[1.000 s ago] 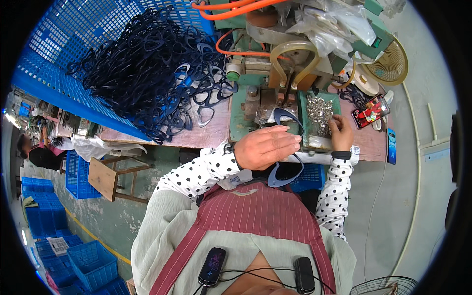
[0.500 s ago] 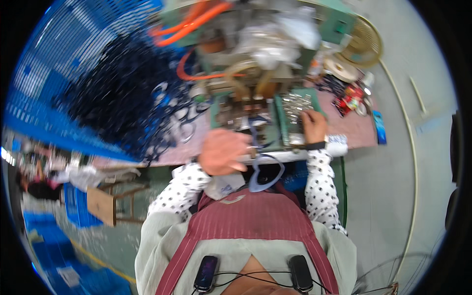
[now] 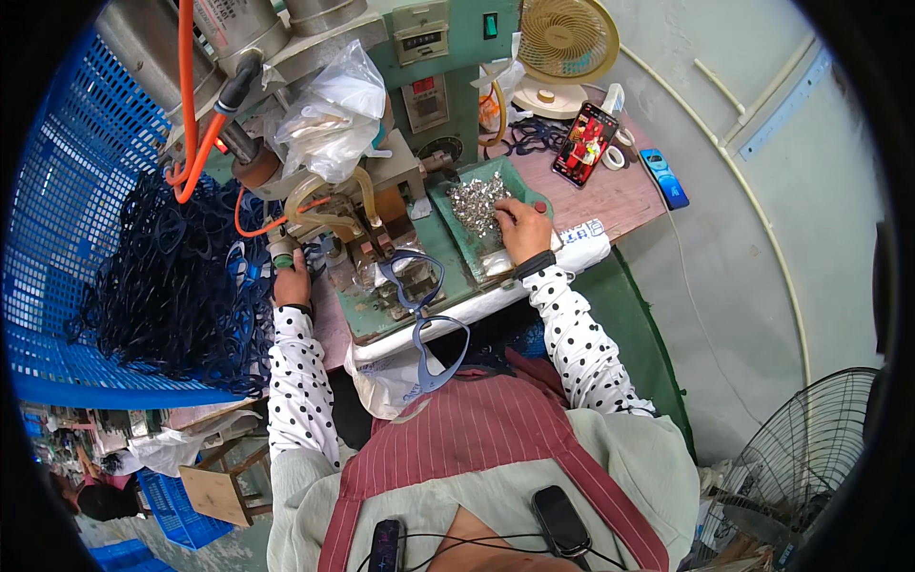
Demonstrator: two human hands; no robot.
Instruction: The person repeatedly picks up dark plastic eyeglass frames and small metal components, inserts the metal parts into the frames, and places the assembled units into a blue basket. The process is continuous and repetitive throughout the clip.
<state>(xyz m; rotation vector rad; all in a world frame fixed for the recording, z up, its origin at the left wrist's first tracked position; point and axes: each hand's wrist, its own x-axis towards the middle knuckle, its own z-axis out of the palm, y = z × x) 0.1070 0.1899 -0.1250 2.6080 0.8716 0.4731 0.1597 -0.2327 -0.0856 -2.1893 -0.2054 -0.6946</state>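
A dark blue eyeglass frame (image 3: pixel 419 313) sits tilted at the front of a green bench machine (image 3: pixel 457 243). One of its rims lies at the metal fixture; the other hangs over the front edge. My left hand (image 3: pixel 293 283) is closed at a cylindrical push button with a green end (image 3: pixel 283 259), left of the fixture. At the green tray (image 3: pixel 461 229), my right hand (image 3: pixel 524 232) has its fingertips bent together against a heap of small shiny metal parts (image 3: pixel 479 200). Whatever lies between those fingertips is hidden.
A large blue basket (image 3: pixel 57 329) full of dark blue frames (image 3: pixel 172 286) stands on the left. Orange hoses (image 3: pixel 188 105) and a plastic bag (image 3: pixel 335 114) hang about the machine. On the right are a phone (image 3: pixel 584 143), a blue packet (image 3: pixel 664 178) and a fan (image 3: pixel 569 36).
My left hand has gone from in front of the fixture to the green-ended button. My right hand remains at the tray of metal parts. The whole view has turned and sharpened.
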